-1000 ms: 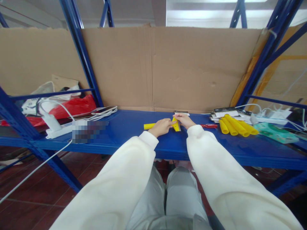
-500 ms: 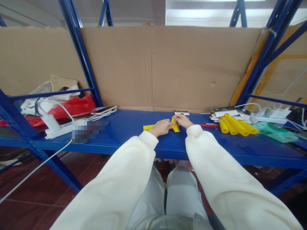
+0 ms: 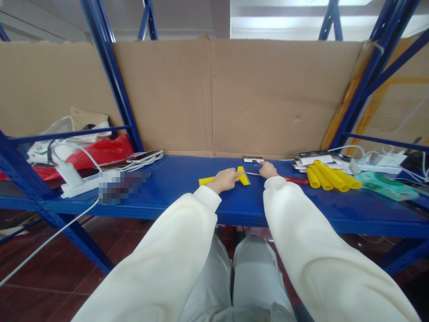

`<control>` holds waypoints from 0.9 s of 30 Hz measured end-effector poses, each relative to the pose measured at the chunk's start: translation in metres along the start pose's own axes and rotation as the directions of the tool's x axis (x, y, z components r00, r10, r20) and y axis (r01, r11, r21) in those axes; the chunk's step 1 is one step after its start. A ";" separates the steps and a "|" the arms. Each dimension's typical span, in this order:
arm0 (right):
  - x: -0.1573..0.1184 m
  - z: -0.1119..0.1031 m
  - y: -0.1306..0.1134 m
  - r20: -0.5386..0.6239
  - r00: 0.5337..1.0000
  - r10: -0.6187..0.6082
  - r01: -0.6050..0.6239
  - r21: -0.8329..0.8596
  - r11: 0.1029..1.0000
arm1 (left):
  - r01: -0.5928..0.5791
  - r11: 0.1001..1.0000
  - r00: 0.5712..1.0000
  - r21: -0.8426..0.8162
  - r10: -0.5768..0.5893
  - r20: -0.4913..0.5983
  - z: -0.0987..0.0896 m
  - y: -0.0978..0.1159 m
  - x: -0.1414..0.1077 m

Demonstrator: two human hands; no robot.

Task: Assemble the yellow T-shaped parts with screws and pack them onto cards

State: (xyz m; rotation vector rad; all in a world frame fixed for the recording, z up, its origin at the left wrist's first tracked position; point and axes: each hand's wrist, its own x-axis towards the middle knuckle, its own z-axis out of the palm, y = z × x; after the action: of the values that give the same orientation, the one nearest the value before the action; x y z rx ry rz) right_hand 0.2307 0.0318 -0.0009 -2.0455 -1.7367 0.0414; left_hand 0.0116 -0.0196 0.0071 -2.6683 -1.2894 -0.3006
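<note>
My left hand [image 3: 225,180] is closed round the handle of a yellow scraper [image 3: 243,175], whose wide head with a blade edge points right. The handle's end sticks out to the left of the fist. To the right, my right hand [image 3: 268,169] rests low over the blue shelf, its fingers partly hidden; a small black-and-white packet [image 3: 253,159] lies just behind its fingertips. A red screwdriver [image 3: 295,180] lies beside and partly under that hand, its thin shaft showing left of the fingers.
Several yellow tubes [image 3: 326,175] lie at the right, beside stacked packets [image 3: 315,156] and a green pack [image 3: 389,184]. A white power strip [image 3: 90,182], cables and a red bag [image 3: 103,151] are at the left. Cardboard [image 3: 254,98] stands behind the blue shelf [image 3: 177,179].
My right hand has let go of the scraper head and moved right, to the packet and screwdriver. The screwdriver has shifted slightly. My left hand still holds the scraper.
</note>
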 end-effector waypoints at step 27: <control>0.019 -0.002 -0.004 0.065 0.998 -0.021 0.030 -0.142 0.989 | 0.001 1.000 1.000 -0.007 -0.001 0.010 0.001 -0.001 0.001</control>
State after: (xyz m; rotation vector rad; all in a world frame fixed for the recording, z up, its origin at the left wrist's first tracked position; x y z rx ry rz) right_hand 0.2318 0.0495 0.0071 -2.1438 -1.8528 -0.0282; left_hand 0.0119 -0.0182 0.0062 -2.6786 -1.2956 -0.2928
